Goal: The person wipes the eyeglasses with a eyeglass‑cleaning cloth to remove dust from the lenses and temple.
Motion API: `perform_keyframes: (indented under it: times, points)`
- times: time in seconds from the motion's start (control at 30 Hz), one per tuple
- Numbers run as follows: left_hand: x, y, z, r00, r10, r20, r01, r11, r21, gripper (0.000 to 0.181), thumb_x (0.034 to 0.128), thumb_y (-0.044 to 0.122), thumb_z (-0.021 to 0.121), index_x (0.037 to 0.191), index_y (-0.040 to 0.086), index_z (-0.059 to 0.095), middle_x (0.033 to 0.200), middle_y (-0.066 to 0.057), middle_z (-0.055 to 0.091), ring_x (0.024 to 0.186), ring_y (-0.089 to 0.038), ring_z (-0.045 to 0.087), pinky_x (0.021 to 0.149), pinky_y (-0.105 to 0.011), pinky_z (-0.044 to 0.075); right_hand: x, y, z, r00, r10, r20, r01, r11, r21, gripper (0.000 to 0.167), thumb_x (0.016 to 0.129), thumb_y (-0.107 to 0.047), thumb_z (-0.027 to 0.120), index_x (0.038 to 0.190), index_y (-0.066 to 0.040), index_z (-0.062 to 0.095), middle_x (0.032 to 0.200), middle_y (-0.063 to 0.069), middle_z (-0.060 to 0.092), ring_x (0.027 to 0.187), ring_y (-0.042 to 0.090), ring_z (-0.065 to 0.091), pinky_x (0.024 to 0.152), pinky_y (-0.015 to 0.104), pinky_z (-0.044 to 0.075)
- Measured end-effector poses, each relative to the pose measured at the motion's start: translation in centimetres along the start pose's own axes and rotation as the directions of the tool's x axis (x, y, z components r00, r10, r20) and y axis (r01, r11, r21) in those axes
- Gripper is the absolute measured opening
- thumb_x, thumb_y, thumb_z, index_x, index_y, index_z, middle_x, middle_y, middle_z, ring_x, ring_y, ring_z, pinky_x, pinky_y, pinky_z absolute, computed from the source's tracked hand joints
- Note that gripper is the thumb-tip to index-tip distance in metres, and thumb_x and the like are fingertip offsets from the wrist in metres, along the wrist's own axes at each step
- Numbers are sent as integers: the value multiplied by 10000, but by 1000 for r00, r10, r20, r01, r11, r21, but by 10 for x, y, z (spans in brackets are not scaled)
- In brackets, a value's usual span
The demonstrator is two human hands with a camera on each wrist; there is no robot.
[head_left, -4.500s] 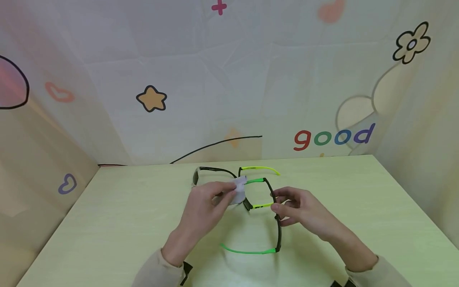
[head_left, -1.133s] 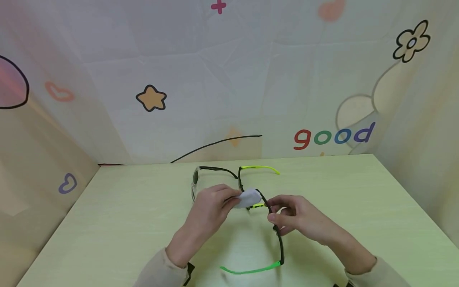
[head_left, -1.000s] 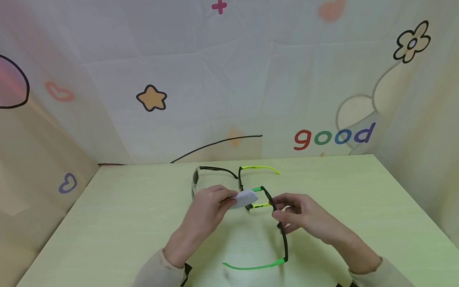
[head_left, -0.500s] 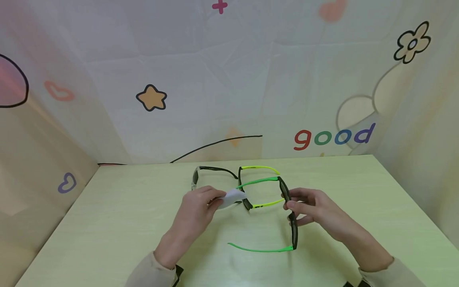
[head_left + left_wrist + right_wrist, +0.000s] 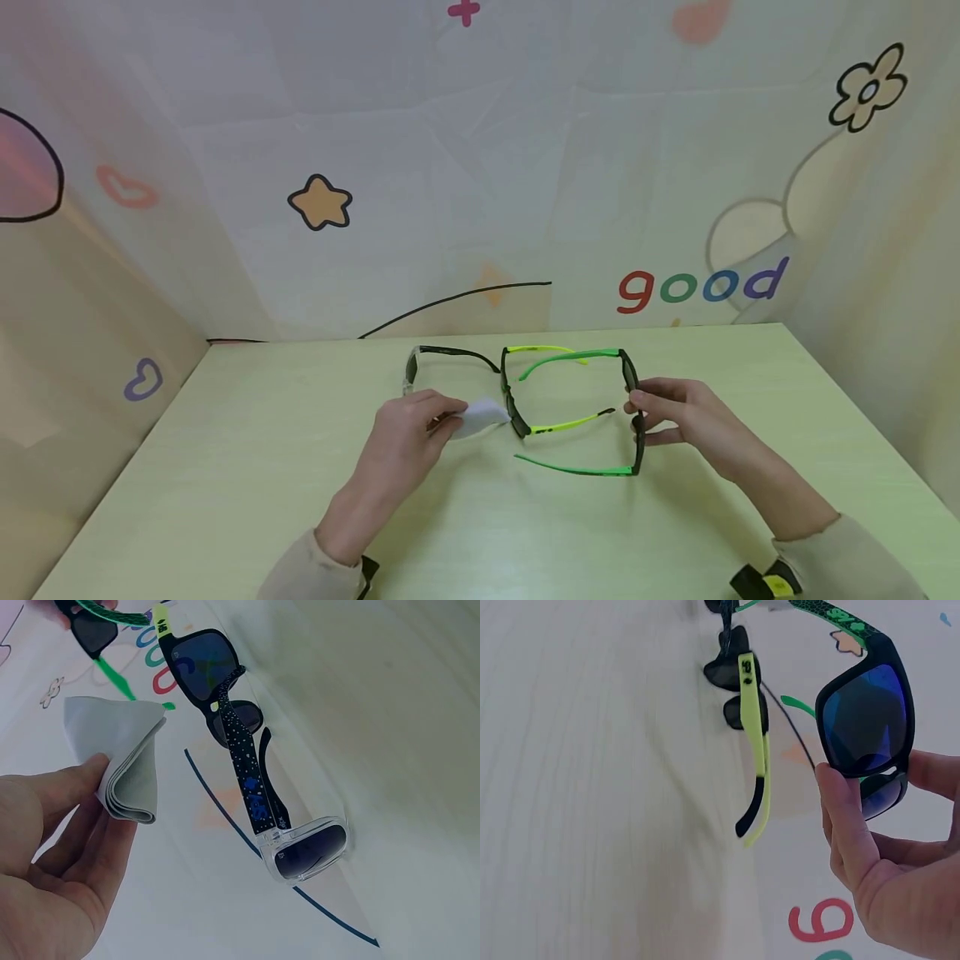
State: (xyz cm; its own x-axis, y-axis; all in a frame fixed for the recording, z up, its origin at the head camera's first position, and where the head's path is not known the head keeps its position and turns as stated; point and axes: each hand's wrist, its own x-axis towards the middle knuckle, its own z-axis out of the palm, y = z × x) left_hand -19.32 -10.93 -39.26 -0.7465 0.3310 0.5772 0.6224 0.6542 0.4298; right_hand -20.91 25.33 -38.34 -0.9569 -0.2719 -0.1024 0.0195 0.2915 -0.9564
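Green-armed sunglasses have swung to the right since a few seconds ago, leaving a folded pale cloth that was close beside them, while the cloth itself has slipped slightly left.

A person's right hand pinches the green pair's dark front near the bridge between thumb and fingers. The front stands to the right of yellow-armed sunglasses, with the open green arms pointing back toward them; from the head camera, one green arm crosses a yellow one, though contact cannot be told.

The person's left hand grips the cloth between thumb and bent fingers, to the left of the yellow-armed pair. The cloth's tip appears right at that pair's front, but whether they touch is unclear.

Clear-framed sunglasses with dark arms, one speckled white, also sit left of the yellow-armed pair, their arms pointing to it. All around the yellow-armed pair spreads a pale table; behind it hangs a printed backdrop reading "good."
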Motion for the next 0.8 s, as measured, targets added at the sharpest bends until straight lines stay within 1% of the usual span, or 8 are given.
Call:
perform_keyframes:
  times: [0.17, 0.4, 0.6, 0.8]
  points:
    - [-1, 2, -3, 1000, -12, 15, 13, 999, -38, 191, 787, -74, 844, 946, 24, 803, 908, -63, 764, 747, -144, 725, 650, -184, 575, 7, 8, -13, 999, 39, -10, -40, 998, -48, 550, 1081, -261, 544, 1372, 199, 459, 1171, 199, 635, 937, 230, 638, 847, 348, 608]
    - [-3, 4, -4, 998, -16, 56, 20, 997, -73, 193, 790, -68, 845, 947, 38, 804, 906, -39, 761, 745, -122, 711, 659, -184, 572, 14, 21, -28, 996, 84, 16, -82, 993, -83, 542, 1078, -270, 549, 1328, 210, 502, 1127, 175, 666, 953, 244, 653, 857, 319, 597]
    - [-6, 6, -6, 994, -39, 99, 46, 997, -66, 191, 796, -61, 841, 953, 41, 801, 920, -42, 760, 757, -127, 718, 664, -175, 569, 21, 29, -36, 993, 116, 33, -113, 990, -80, 551, 1082, -294, 542, 1314, 205, 514, 1115, 158, 669, 979, 249, 646, 875, 315, 588]
    - [-8, 7, -6, 993, -40, 114, 48, 997, -62, 186, 799, -60, 839, 951, 37, 798, 923, -46, 760, 757, -130, 714, 662, -179, 570, 27, 31, -39, 992, 122, 32, -119, 990, -80, 569, 1085, -293, 541, 1323, 221, 487, 1129, 185, 669, 981, 247, 666, 878, 306, 589]
